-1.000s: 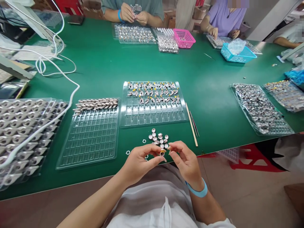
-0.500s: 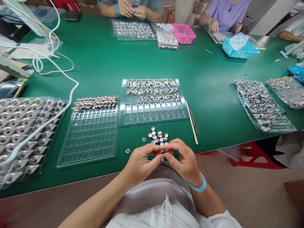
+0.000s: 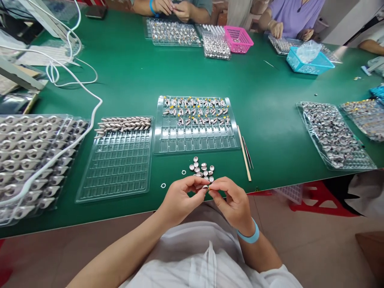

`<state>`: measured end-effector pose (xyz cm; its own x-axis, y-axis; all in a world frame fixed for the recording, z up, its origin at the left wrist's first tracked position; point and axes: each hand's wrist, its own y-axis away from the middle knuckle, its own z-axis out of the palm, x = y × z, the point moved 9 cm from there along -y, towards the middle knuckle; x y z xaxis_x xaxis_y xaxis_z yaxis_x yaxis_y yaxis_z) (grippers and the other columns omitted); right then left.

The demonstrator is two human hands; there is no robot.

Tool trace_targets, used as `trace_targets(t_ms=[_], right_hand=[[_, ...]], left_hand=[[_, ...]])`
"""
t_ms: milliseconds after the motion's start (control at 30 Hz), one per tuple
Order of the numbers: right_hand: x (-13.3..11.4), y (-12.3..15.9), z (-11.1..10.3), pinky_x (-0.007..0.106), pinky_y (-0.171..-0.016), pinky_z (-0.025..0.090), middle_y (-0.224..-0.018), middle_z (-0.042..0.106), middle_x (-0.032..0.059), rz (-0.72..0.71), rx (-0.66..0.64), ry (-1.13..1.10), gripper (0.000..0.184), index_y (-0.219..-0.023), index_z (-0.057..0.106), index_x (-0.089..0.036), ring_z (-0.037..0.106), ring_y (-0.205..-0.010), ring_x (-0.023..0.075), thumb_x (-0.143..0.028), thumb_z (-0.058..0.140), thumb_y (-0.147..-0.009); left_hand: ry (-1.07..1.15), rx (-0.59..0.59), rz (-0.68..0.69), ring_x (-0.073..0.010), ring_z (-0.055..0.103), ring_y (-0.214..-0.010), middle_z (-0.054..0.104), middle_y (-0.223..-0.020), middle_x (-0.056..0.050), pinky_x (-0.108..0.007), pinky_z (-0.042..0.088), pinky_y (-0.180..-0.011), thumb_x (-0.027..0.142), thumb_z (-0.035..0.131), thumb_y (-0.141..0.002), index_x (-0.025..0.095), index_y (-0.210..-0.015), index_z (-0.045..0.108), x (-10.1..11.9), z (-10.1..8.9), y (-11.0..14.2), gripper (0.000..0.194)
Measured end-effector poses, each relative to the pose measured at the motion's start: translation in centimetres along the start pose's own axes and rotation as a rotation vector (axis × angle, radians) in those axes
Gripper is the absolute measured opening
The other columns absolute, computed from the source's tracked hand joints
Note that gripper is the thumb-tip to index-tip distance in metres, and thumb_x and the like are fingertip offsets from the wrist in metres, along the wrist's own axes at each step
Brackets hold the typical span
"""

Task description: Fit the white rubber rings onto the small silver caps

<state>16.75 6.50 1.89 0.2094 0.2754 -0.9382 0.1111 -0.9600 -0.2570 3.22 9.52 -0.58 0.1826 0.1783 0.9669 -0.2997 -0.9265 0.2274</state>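
Observation:
Close to my body at the table's edge, my left hand [image 3: 184,198] and my right hand [image 3: 231,200] meet fingertip to fingertip. Between the left thumb and fingers is a small silvery round part [image 3: 205,187], mostly covered. The right fingers pinch at the same spot, where a bit of yellow shows; its kind is too small to make out. Just beyond my fingers lie several small round metal caps [image 3: 204,166]. White rings [image 3: 163,185] lie to the left of them. Past the caps, a clear tray [image 3: 198,144] holds rows of small metal parts with yellow bits.
A wooden stick [image 3: 244,154] and tweezers [image 3: 247,153] lie right of the tray. Left are a partly filled clear tray [image 3: 115,172], trays of grey parts [image 3: 27,160] and a white cable [image 3: 97,108]. Filled trays [image 3: 333,136] lie right. Co-workers sit opposite, near pink [image 3: 240,40] and blue baskets [image 3: 312,66].
The view has shifted slightly, so the table's contents sit a little differently in the frame. Both hands stay together at the small part; the right fingertips have moved slightly against it.

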Motion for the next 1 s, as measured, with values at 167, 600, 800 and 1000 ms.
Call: trace_targets(t_ms=[167, 600, 800, 1000], right_hand=[[1.3, 0.6, -0.5, 0.028, -0.077, 0.055, -0.093, 0.065, 0.002, 0.14, 0.134, -0.046, 0.02, -0.103, 0.063, -0.025, 0.064, -0.086, 0.0152, -0.012, 0.062, -0.088], [-1.8, 0.6, 0.0, 0.027, -0.07, 0.053, -0.097, 0.065, 0.005, -0.146, 0.103, 0.182, 0.034, -0.11, 0.063, -0.023, 0.063, -0.088, 0.016, 0.0, 0.057, -0.086], [-1.5, -0.2, -0.4, 0.028, -0.071, 0.053, -0.094, 0.065, 0.0044, -0.054, 0.067, 0.176, 0.025, -0.105, 0.065, -0.023, 0.064, -0.086, 0.0157, -0.005, 0.057, -0.089], [-1.7, -0.2, -0.3, 0.03, -0.074, 0.054, -0.093, 0.066, 0.0045, -0.108, 0.071, 0.2, 0.026, -0.105, 0.063, -0.023, 0.064, -0.087, 0.0162, -0.004, 0.059, -0.087]], left_hand=[[-0.003, 0.028, 0.06, -0.0119, 0.061, -0.066, 0.068, -0.072, -0.002, -0.021, 0.051, -0.063, 0.022, 0.062, -0.079, 0.014, -0.088, 0.072, 0.6, 0.2, -0.1, 0.016], [0.064, 0.068, 0.023, -0.0158, 0.069, -0.077, 0.075, -0.09, -0.006, -0.025, 0.057, -0.073, 0.023, 0.065, -0.078, 0.015, -0.094, 0.073, -0.1, 0.1, -0.1, 0.02], [0.174, 0.015, -0.061, -0.0172, 0.069, -0.083, 0.074, -0.089, -0.006, -0.027, 0.058, -0.077, 0.027, 0.071, -0.077, 0.015, -0.096, 0.07, -1.1, 0.2, -0.2, 0.023], [0.267, -0.078, -0.133, -0.0165, 0.069, -0.081, 0.073, -0.087, -0.005, -0.029, 0.059, -0.078, 0.028, 0.072, -0.078, 0.015, -0.098, 0.071, -1.5, 0.6, -0.1, 0.024]])
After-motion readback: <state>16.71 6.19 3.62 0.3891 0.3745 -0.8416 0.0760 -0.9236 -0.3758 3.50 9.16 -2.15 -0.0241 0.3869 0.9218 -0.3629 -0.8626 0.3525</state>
